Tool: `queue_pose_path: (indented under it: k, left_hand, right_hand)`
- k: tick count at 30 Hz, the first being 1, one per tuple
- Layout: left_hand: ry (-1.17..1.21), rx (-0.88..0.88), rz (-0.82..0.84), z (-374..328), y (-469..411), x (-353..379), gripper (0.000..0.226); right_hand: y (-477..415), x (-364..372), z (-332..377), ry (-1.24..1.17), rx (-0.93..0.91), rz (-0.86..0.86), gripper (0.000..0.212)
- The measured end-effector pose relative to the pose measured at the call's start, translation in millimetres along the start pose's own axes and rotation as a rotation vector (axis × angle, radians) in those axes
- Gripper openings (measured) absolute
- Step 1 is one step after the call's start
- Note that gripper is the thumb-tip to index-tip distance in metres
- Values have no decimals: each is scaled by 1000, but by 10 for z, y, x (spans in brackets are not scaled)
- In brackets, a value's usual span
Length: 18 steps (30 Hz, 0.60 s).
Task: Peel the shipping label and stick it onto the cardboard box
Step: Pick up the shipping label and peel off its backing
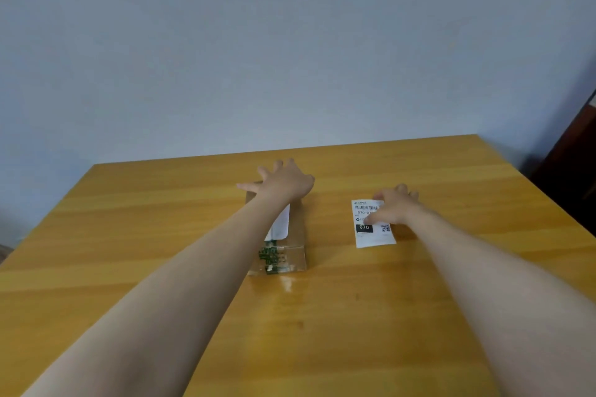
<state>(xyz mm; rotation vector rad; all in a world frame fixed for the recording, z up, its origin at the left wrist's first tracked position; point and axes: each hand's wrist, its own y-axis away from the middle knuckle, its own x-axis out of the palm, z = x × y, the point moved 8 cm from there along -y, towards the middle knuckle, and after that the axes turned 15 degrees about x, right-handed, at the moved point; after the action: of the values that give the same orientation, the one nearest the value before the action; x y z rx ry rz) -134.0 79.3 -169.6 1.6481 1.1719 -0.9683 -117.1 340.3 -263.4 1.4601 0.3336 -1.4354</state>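
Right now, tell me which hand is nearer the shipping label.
Right. The right hand rests on the shipping label on the table; the left hand lies apart, spread flat on the cardboard box.

Soft, even daylight fills the scene, bright without harshness. A pale glare patch shines on the desk (286, 284), nearer the camera than the left fingers (277, 167). Shadows are faint. Wide-angle distortion stretches the forearms; printed details look slightly soft.
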Motion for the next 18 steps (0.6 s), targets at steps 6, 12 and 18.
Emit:
queue_pose_path:
  k: [6,12,18]
  left_hand:
    - [36,-1,46,120,-93,108,75]
    - [91,18,54,226,-69,163,78]
    - [227,96,15,227,99,210,91]
  right_hand:
    - [-34,-6,75,-71,-29,-3,55]
    - [28,-1,171,-292,-119,62,31]
    - [437,-225,422,-747,-239,161,38]
